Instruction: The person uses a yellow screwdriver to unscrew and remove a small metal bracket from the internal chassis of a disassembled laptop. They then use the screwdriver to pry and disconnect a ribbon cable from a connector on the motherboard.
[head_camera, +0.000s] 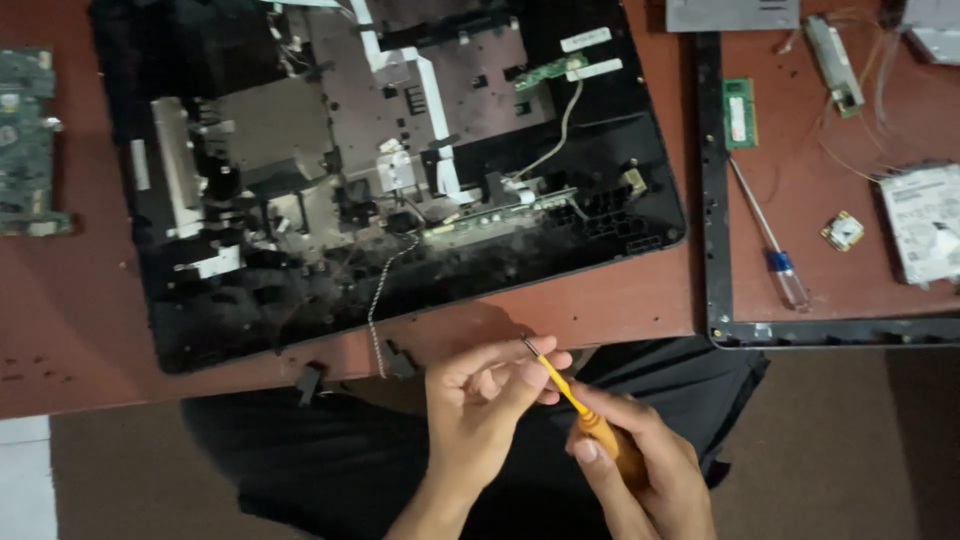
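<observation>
Opened laptop chassis (400, 170) on a reddish table (620, 300), twisted wire (377, 300) trailing off its front edge. Green circuit board (25, 140) at far left. Black bezel frame (708, 190) to the right; inside it a RAM stick (740, 112), blue-handled screwdriver (775, 250), small chip (843, 231), hard drive (925, 222).

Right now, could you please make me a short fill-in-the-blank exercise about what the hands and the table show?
1. The right hand grips a screwdriver with an ____ handle.
2. The left hand pinches that screwdriver's ____.
3. Inside the black frame lies a second screwdriver, its handle clear and ____.

Missing words: orange; tip; blue
</observation>
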